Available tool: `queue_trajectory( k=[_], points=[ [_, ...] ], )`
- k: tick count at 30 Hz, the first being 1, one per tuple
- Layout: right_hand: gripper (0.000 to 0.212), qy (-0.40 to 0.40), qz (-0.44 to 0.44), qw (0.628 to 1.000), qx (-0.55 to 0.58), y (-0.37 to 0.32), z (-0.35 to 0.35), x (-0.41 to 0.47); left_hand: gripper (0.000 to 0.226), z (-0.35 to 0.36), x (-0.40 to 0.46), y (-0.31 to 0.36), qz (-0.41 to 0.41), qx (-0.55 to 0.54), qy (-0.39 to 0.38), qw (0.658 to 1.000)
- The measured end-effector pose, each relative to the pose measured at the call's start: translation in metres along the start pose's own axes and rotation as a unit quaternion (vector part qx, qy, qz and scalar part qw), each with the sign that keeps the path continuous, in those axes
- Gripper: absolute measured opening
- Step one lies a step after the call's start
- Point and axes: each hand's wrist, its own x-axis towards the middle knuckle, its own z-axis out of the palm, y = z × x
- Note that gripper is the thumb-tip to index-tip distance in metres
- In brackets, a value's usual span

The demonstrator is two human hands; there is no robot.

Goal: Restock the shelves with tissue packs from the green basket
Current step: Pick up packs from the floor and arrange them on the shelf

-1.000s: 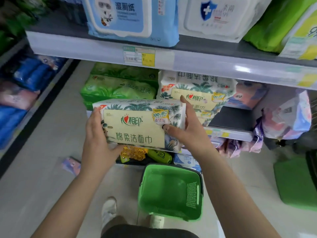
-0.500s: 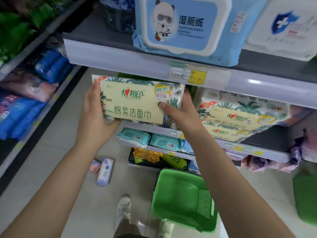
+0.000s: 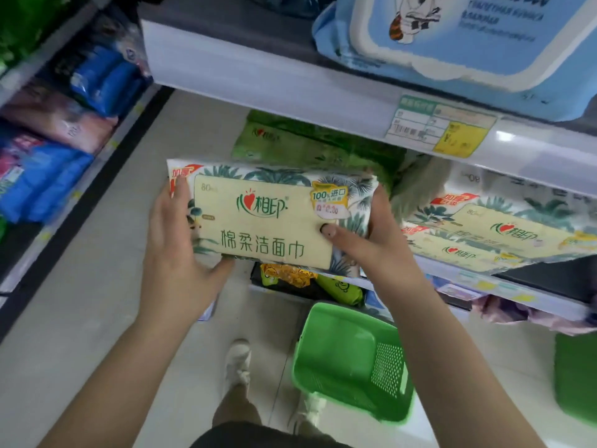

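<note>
I hold a tissue pack [image 3: 268,218], cream with palm-leaf print and green lettering, flat-faced toward me in front of the middle shelf. My left hand [image 3: 176,250] grips its left end and my right hand [image 3: 371,244] grips its right end, thumb on the front. Two matching packs [image 3: 504,234] lie stacked on the shelf to the right. Green packs [image 3: 310,143] sit on the same shelf behind the held pack. The green basket [image 3: 352,363] stands on the floor below my right arm and looks bare inside.
The upper shelf edge [image 3: 290,88] with a price label juts out above the pack; a blue wet-wipe pack [image 3: 468,40] sits on it. Blue and pink packs [image 3: 58,147] fill shelves at left. Another green container [image 3: 576,379] stands at right. My feet are beside the basket.
The view has shifted closer and rightward. The held pack now sits lower relative to the upper shelf edge, in front of the green packs; both hands keep the same grip.
</note>
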Motion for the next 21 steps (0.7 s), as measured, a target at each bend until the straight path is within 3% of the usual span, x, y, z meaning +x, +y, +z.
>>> queue_trajectory(
  k=[6,9,12,18,21],
  points=[
    [0.066,-0.077,0.017,0.996,-0.037,0.052,0.052,-0.014,0.109,-0.008,-0.074,-0.043,-0.123,0.017,0.006,0.992],
    [0.067,-0.113,0.052,0.991,-0.039,0.093,0.076,-0.015,0.103,0.003,-0.107,-0.073,-0.188,0.020,-0.001,0.982],
    [0.081,-0.166,0.104,0.980,-0.044,0.144,0.099,-0.014,0.102,0.025,-0.147,-0.114,-0.232,0.034,-0.007,0.972],
    [0.083,-0.260,0.209,0.940,-0.065,0.297,0.144,0.014,0.111,0.122,-0.227,-0.242,-0.324,0.040,-0.031,0.945],
    [0.078,-0.263,0.262,0.925,-0.082,0.397,0.171,0.033,0.114,0.185,-0.265,-0.310,-0.345,0.044,-0.048,0.936]
  ],
)
